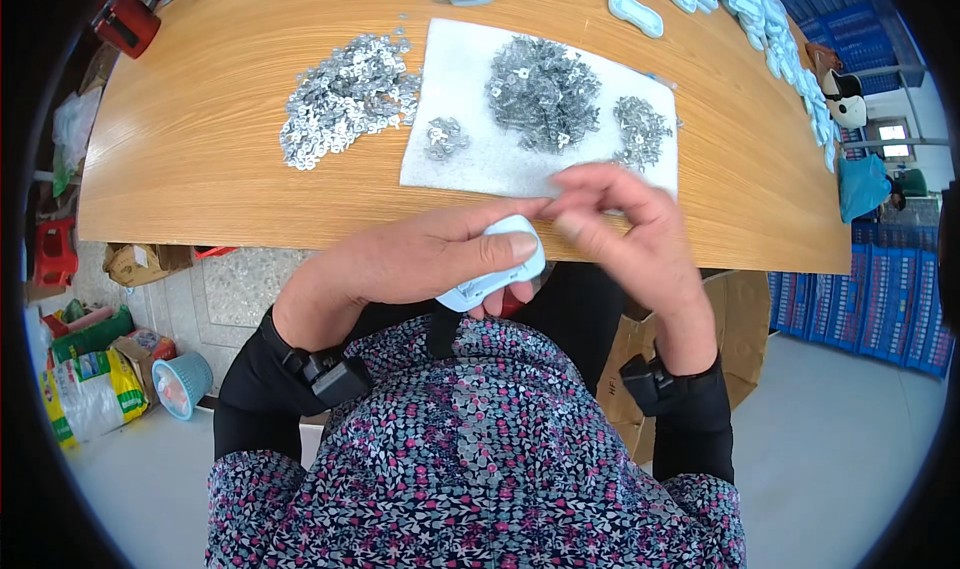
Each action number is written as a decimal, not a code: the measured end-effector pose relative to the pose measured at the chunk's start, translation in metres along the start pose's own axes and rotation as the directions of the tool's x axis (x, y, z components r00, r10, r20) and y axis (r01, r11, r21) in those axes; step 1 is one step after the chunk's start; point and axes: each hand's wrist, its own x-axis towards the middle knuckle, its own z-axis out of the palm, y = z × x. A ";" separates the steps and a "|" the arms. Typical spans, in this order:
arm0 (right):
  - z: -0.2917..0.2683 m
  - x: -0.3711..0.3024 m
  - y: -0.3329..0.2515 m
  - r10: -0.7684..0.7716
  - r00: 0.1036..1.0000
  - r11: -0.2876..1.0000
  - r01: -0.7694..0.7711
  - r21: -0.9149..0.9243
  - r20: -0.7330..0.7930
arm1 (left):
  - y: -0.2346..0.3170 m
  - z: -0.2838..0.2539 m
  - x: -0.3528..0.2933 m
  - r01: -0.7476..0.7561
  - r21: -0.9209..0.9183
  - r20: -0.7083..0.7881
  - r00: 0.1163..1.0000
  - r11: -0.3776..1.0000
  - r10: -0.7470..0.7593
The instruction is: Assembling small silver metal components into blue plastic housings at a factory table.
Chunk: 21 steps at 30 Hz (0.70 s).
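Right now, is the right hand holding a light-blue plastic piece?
No, the left hand grips the light-blue piece under its thumb, while the right hand is raised apart from it.

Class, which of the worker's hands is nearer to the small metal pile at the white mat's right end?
Right. The right hand is just below that pile in the picture; the left hand is farther off, down and left, holding a pale blue plastic piece.

On the wooden table there lie a white sheet, a metal heap to its left, and blue parts along the far edge.
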 end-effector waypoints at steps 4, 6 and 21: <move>-0.028 0.015 0.027 -0.132 0.932 0.903 -0.027 -0.429 -0.337 | -0.013 0.006 0.003 -0.006 -0.174 -0.132 0.991 0.985 -0.018; -0.031 0.024 0.040 -0.227 0.916 0.806 -0.013 -0.591 -0.330 | -0.019 0.004 0.005 -0.045 -0.252 -0.148 0.989 0.967 0.007; -0.027 0.025 0.043 -0.187 0.949 0.856 0.031 -0.516 -0.255 | -0.014 0.007 0.009 -0.208 -0.376 -0.334 0.939 0.903 0.077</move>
